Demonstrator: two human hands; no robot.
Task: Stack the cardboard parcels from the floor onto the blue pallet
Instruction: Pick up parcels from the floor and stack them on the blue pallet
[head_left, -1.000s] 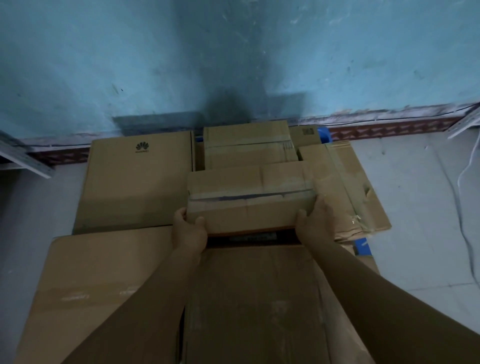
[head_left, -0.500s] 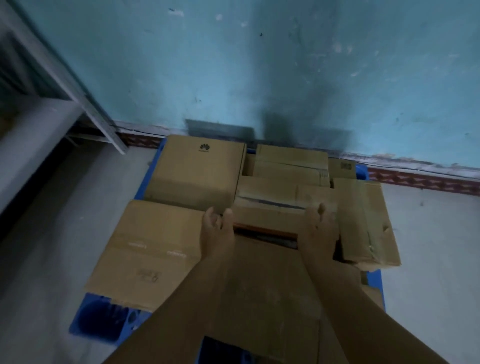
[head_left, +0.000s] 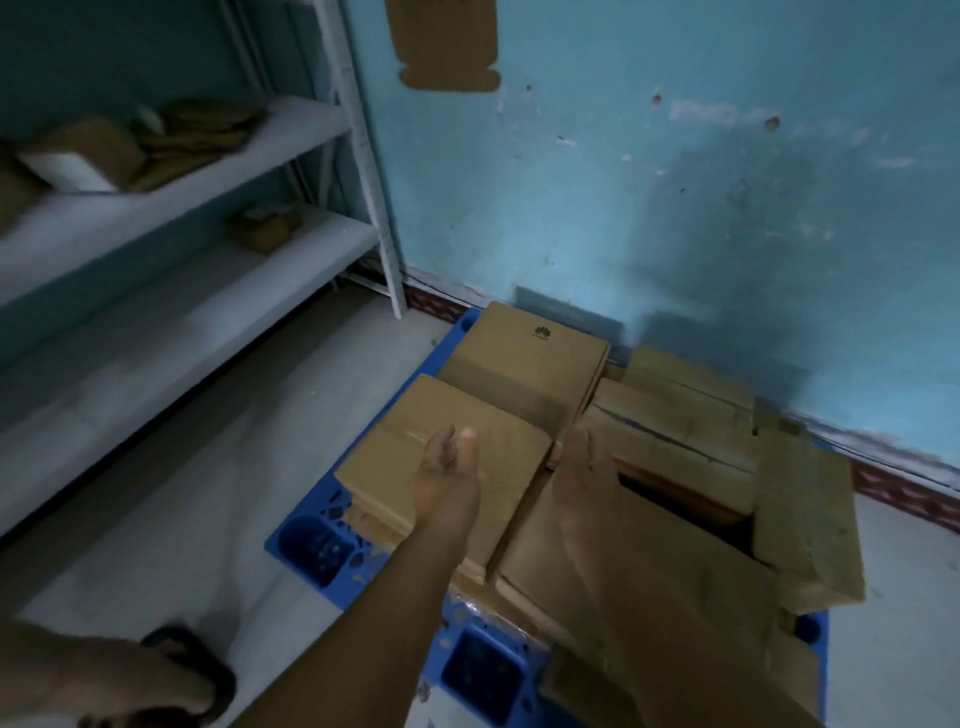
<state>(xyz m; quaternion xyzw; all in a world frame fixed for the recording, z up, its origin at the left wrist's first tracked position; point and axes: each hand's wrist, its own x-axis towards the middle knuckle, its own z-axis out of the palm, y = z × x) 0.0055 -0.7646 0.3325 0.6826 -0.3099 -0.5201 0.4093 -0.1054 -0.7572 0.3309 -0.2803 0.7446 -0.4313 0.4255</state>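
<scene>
Several cardboard parcels lie packed on the blue pallet (head_left: 317, 551) against the turquoise wall. The small parcel (head_left: 670, 441) with a dark seam rests on the others in the middle. A logo-printed parcel (head_left: 524, 364) lies at the back left and a flat parcel (head_left: 395, 457) at the front left. My left hand (head_left: 447, 478) hovers over that flat parcel, fingers relaxed, holding nothing. My right hand (head_left: 584, 467) hangs just left of the small parcel, fingers straight, apart from it and empty.
A white metal shelf rack (head_left: 363, 156) with a few cardboard items stands at the left. A crumpled parcel (head_left: 805, 519) overhangs the pallet's right side. My sandalled foot (head_left: 171, 675) is at the bottom left on the pale floor (head_left: 156, 493).
Both hands have let go of the small parcel, which now rests on the stack, and drawn back. The view has swung left and backward, bringing the shelf rack into sight.
</scene>
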